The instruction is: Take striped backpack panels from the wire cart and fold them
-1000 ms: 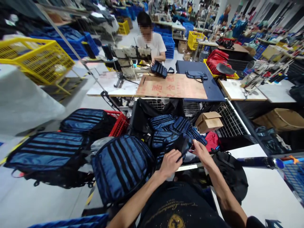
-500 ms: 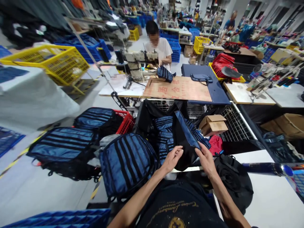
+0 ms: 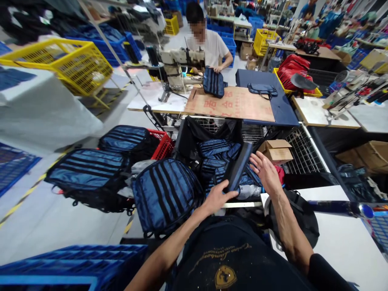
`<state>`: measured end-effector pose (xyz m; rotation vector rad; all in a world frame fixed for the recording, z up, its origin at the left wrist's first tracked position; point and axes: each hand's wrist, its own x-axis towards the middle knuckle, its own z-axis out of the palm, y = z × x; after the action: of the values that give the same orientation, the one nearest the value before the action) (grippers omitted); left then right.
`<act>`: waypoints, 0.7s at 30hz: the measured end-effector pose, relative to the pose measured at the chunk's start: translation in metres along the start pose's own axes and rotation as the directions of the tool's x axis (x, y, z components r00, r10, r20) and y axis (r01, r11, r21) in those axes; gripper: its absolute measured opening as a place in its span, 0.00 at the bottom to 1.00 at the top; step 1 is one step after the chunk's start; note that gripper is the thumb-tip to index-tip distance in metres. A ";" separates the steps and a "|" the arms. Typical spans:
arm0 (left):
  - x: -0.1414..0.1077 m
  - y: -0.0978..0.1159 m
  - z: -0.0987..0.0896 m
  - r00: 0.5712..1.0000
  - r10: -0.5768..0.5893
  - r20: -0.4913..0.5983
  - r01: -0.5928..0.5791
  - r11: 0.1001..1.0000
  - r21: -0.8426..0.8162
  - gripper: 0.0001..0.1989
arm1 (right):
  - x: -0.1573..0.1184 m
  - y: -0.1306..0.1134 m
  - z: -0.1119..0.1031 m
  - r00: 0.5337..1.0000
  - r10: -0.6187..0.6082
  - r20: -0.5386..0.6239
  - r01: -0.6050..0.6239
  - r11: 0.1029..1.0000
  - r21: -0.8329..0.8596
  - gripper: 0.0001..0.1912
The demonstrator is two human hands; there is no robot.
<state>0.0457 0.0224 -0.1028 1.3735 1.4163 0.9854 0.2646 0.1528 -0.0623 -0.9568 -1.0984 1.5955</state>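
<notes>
Gripped by left hand (image 3: pixel 217 198): folded dark fabric (image 3: pixel 239 167); right hand (image 3: pixel 268 173) open beside it

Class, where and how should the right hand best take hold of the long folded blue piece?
Probably across its narrow width near the upper end, from the right: the folded blue piece slants upward, the left hand occupies its lower end, and the open right hand is beside its upper part.

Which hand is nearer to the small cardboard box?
The right hand, just in front of the box; the left hand is farther, at the near end of the folded fabric.
</notes>
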 end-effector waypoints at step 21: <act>0.063 0.018 -0.053 0.928 -0.324 -0.182 0.163 0.796 -0.583 0.32 | -0.040 0.039 0.029 0.971 0.175 0.165 0.064 0.472 -0.879 0.16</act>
<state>0.0016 0.0885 -0.0753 0.6134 1.3095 1.3187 0.2373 0.1016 -0.0873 -1.4909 -2.2047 1.1197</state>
